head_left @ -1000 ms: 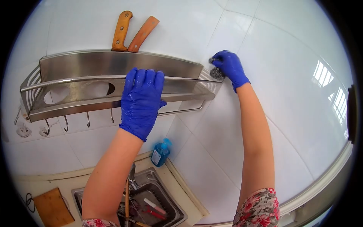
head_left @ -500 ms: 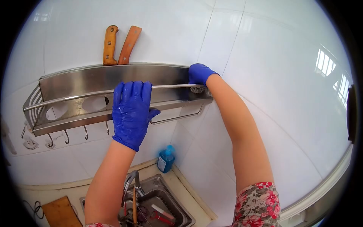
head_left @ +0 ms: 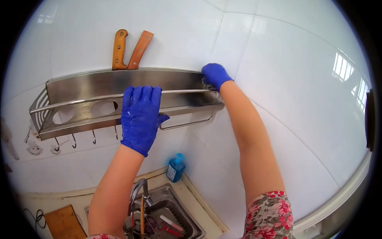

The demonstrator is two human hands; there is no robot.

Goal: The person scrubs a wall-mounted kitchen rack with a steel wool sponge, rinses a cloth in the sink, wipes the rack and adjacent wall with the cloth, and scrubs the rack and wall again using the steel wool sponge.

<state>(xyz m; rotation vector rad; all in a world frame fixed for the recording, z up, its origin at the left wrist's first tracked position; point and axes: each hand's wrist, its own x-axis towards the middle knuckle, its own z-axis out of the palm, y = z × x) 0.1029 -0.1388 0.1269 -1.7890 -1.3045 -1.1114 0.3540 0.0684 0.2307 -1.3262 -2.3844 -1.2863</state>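
Note:
A stainless steel wall rack point(head_left: 91, 84) with a front rail spans the tiled wall. My left hand point(head_left: 141, 119), in a wet blue glove, is closed over the rail near its middle, fingers hooked on top and thumb out to the side. At the rack's right end, my gloved right hand point(head_left: 216, 75) is closed around a steel wool scourer point(head_left: 207, 85). Only part of the scourer shows below my fingers, close to the back panel and end corner. Two wooden-handled knives point(head_left: 119, 49) stand in the slot behind the rack, blades hidden.
Several hooks point(head_left: 75, 140) and a towel bar point(head_left: 187, 125) hang under the rack. Below are a blue soap bottle point(head_left: 175, 168) in the corner, a metal sink point(head_left: 191, 221) with a faucet point(head_left: 144, 190) and utensils, and a wooden board point(head_left: 65, 223). A wall socket point(head_left: 35, 149) sits at left.
My right hand has moved slightly up with the scourer, from the rail toward the back panel. My left hand keeps its hold on the rail. The view has shifted a little.

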